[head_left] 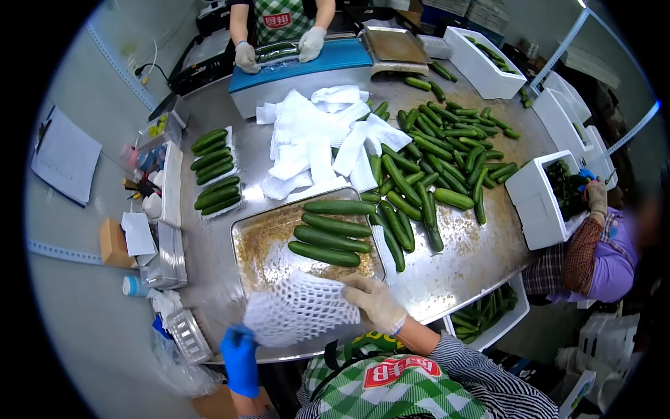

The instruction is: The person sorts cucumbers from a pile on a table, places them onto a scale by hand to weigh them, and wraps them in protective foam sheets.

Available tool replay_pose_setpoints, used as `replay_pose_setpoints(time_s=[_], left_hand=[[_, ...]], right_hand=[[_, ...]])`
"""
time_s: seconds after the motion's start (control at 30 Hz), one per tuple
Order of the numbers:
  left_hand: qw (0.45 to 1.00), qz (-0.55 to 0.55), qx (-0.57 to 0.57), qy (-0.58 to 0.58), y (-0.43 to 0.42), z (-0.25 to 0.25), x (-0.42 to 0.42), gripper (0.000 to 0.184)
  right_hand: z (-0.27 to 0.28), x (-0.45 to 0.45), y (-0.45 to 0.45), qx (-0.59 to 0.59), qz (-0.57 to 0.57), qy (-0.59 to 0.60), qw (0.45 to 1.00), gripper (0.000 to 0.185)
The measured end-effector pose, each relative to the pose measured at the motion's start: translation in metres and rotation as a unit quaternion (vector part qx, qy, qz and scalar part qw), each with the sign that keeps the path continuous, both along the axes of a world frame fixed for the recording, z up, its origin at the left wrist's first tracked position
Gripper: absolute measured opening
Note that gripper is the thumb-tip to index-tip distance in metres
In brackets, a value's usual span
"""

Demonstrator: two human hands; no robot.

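Note:
A white foam net (303, 311) is stretched between my two hands over the near edge of the metal tray. My left hand (240, 359), in a blue glove, is closed on the net's left end. My right hand (375, 304), in a pale knit glove, grips its right edge, some fingers hidden behind the mesh. Several cucumbers (331, 242) lie side by side on the stained tray (269, 244), just beyond the net. A heap of white foam nets (310, 136) sits behind the tray.
Loose cucumbers (447, 150) are piled at the right. Packed cucumber trays (215, 164) lie at the left. Across the table, a person (283, 52) holds a wrapped pack at a blue-topped machine (300, 70). Another person (607, 244) stands by a white foam box (537, 202).

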State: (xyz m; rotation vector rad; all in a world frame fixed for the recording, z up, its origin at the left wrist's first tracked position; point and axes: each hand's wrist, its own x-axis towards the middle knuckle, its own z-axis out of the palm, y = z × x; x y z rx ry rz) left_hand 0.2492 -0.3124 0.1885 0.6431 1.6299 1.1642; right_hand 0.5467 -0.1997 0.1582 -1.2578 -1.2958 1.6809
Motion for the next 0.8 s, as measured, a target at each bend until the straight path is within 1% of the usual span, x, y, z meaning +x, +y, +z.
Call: replay_pose_setpoints(time_s=[0.03, 0.07, 0.1, 0.13, 0.17, 0.2, 0.23, 0.27, 0.3, 0.33, 0.4, 0.43, 0.5, 0.53, 0.6, 0.63, 0.67, 0.7, 0.73, 0.77, 0.8], left_hand=[[1.000, -0.006, 0.026, -0.006, 0.005, 0.015, 0.017, 0.009], [0.999, -0.009, 0.051, -0.013, 0.011, 0.027, 0.034, 0.010], [0.987, -0.034, 0.085, 0.134, 0.009, 0.014, 0.029, 0.014], [0.943, -0.125, 0.119, 0.285, 0.004, 0.009, 0.026, 0.015], [0.867, -0.213, 0.149, 0.426, 0.004, 0.015, 0.030, 0.016], [0.761, -0.293, 0.174, 0.552, 0.004, 0.021, 0.037, 0.017], [0.745, -0.336, 0.188, 0.545, 0.004, 0.027, 0.053, 0.015], [0.699, -0.376, 0.182, 0.580, 0.003, 0.035, 0.067, 0.012], [0.675, -0.364, 0.253, 0.590, 0.008, 0.040, 0.079, 0.011], [0.646, -0.350, 0.321, 0.598, 0.013, 0.043, 0.084, 0.009], [0.639, -0.396, 0.322, 0.576, 0.020, 0.043, 0.078, 0.009], [0.637, -0.417, 0.320, 0.564, 0.022, 0.041, 0.075, 0.009], [0.658, -0.433, 0.309, 0.533, 0.016, 0.026, 0.066, 0.009], [0.666, -0.442, 0.305, 0.517, 0.013, 0.020, 0.064, 0.009], [0.667, -0.459, 0.285, 0.514, 0.009, 0.018, 0.067, 0.010], [0.670, -0.458, 0.279, 0.513, 0.008, 0.018, 0.069, 0.011], [0.674, -0.457, 0.271, 0.512, 0.007, 0.017, 0.070, 0.011], [0.683, -0.457, 0.269, 0.502, 0.005, 0.015, 0.071, 0.013], [0.682, -0.471, 0.267, 0.491, 0.003, 0.014, 0.072, 0.014], [0.681, -0.484, 0.265, 0.481, 0.004, 0.013, 0.074, 0.014], [0.680, -0.496, 0.263, 0.471, 0.004, 0.011, 0.076, 0.014]], right_hand=[[0.003, 0.007, -0.003, 0.089, -0.009, -0.128, 0.988, 0.040], [0.008, 0.011, -0.005, 0.176, -0.015, -0.253, 0.951, 0.040], [0.033, 0.002, 0.004, -0.108, -0.230, 0.066, 0.965, 0.036], [0.032, 0.006, 0.004, 0.017, -0.280, 0.083, 0.956, 0.032], [0.039, 0.010, 0.004, 0.157, -0.208, -0.045, 0.964, 0.029], [0.049, 0.013, 0.004, 0.289, -0.128, -0.173, 0.933, 0.025], [0.059, 0.007, 0.007, 0.392, 0.000, -0.196, 0.899, 0.021], [0.064, -0.005, 0.010, 0.484, 0.128, -0.212, 0.839, 0.019], [0.056, -0.021, -0.002, 0.448, 0.253, -0.317, 0.797, 0.015], [0.057, -0.023, -0.010, 0.431, 0.291, -0.269, 0.811, 0.014], [0.050, -0.023, -0.018, 0.362, 0.344, -0.252, 0.829, 0.020], [0.049, -0.017, -0.019, 0.341, 0.334, -0.191, 0.858, 0.023], [0.048, -0.001, -0.019, 0.294, 0.306, -0.064, 0.903, 0.029], [0.049, 0.004, -0.016, 0.257, 0.312, -0.053, 0.913, 0.030], [0.052, 0.011, -0.005, 0.183, 0.322, -0.033, 0.928, 0.034], [0.054, 0.011, 0.005, 0.267, 0.221, -0.031, 0.938, 0.025], [0.048, 0.013, 0.026, 0.338, 0.151, -0.158, 0.915, 0.020], [0.043, 0.014, 0.049, 0.400, 0.076, -0.281, 0.869, 0.015], [0.050, 0.014, 0.067, 0.391, 0.012, -0.419, 0.819, 0.010], [0.048, 0.016, 0.087, 0.398, -0.014, -0.487, 0.778, 0.017], [0.039, 0.017, 0.102, 0.442, -0.056, -0.484, 0.753, 0.021]])
